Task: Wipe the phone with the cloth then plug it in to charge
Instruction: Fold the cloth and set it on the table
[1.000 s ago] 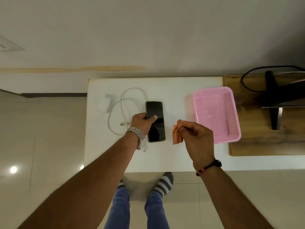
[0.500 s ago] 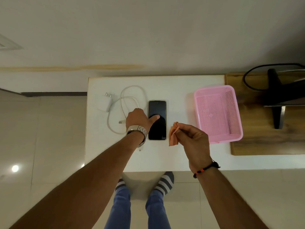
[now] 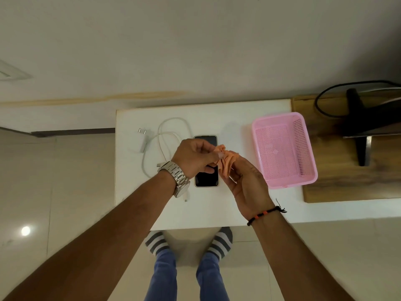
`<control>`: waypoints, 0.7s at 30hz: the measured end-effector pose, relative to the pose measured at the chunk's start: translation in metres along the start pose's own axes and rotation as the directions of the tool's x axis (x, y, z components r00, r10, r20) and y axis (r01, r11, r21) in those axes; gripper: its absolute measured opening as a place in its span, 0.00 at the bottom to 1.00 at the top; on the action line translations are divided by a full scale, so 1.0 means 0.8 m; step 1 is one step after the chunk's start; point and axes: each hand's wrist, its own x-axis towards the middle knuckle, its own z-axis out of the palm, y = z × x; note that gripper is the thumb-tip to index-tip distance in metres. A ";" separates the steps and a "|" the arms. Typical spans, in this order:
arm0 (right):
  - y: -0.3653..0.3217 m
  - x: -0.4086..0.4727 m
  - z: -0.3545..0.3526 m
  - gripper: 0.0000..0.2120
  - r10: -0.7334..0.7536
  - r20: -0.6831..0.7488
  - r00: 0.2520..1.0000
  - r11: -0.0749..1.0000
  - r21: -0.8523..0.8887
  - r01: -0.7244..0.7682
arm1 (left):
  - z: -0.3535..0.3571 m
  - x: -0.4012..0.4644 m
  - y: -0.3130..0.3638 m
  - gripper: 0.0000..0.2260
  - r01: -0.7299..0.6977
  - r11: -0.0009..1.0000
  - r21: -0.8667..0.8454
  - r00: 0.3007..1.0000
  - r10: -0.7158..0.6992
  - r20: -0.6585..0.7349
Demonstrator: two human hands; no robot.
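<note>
A black-screened phone (image 3: pixel 206 179) lies flat on the white table (image 3: pixel 217 118), partly hidden under my hands. Above it, both hands hold a crumpled orange cloth (image 3: pixel 225 161). My left hand (image 3: pixel 193 157), with a metal watch on its wrist, pinches the cloth's left edge. My right hand (image 3: pixel 245 181) grips the cloth from below on the right. A white charger plug (image 3: pixel 142 141) with its looped white cable (image 3: pixel 171 133) lies left of the phone; the cable's free end (image 3: pixel 186 199) shows near my left wrist.
An empty pink mesh basket (image 3: pixel 284 148) sits at the table's right. Beyond it, a wooden surface (image 3: pixel 338 183) carries a black stand (image 3: pixel 360 131) and a dark cable. My striped socks show below the table's front edge.
My left hand has left the phone's screen and risen to pinch the cloth. My right hand has brought the cloth left, over the phone.
</note>
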 end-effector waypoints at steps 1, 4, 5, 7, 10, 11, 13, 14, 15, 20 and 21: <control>-0.001 -0.001 0.002 0.17 0.024 -0.020 0.999 0.999 0.025 -0.024 | 0.000 0.001 0.004 0.09 -0.014 1.000 0.027 1.000 0.014 0.000; -0.001 -0.006 0.007 0.23 -0.025 -0.043 0.999 0.986 -0.163 0.018 | 0.002 0.003 0.013 0.07 -0.047 0.994 0.102 0.997 0.040 0.062; 0.002 -0.007 0.007 0.20 -0.066 -0.057 0.996 0.974 -0.222 0.052 | 0.003 0.004 0.015 0.06 -0.057 0.991 0.124 0.996 0.047 0.077; 0.005 -0.007 0.005 0.13 -0.110 -0.143 0.984 0.973 -0.218 0.077 | -0.001 0.009 0.020 0.07 -0.078 0.987 0.138 0.995 0.068 0.073; 0.010 -0.007 -0.009 0.08 -0.079 -0.254 0.964 0.994 -0.099 0.055 | -0.012 0.019 0.025 0.06 -0.092 0.991 0.096 0.996 0.093 0.000; 0.012 -0.007 -0.012 0.06 -0.071 -0.269 0.960 0.995 -0.085 0.050 | -0.015 0.023 0.026 0.05 -0.090 0.992 0.093 0.996 0.092 -0.008; 0.018 -0.009 -0.017 0.05 -0.066 -0.291 0.954 0.997 -0.048 0.055 | -0.016 0.030 0.026 0.06 -0.034 0.998 0.060 0.999 0.032 0.034; 0.021 -0.008 -0.019 0.05 -0.074 -0.302 0.951 0.997 -0.042 0.065 | -0.014 0.033 0.025 0.08 0.030 0.999 0.022 0.996 -0.032 0.089; 0.022 -0.008 -0.019 0.06 -0.086 -0.311 0.947 0.996 -0.048 0.075 | -0.012 0.036 0.024 0.11 0.115 0.993 -0.019 0.982 -0.110 0.154; 0.033 -0.004 -0.032 0.06 -0.087 -0.322 0.943 0.993 -0.099 0.058 | 0.005 0.060 0.026 0.18 0.259 0.965 0.050 0.924 -0.262 0.278; 0.036 -0.002 -0.037 0.05 -0.070 -0.354 0.933 0.995 -0.095 0.039 | 0.008 0.067 0.027 0.18 0.236 0.968 0.089 0.937 -0.251 0.242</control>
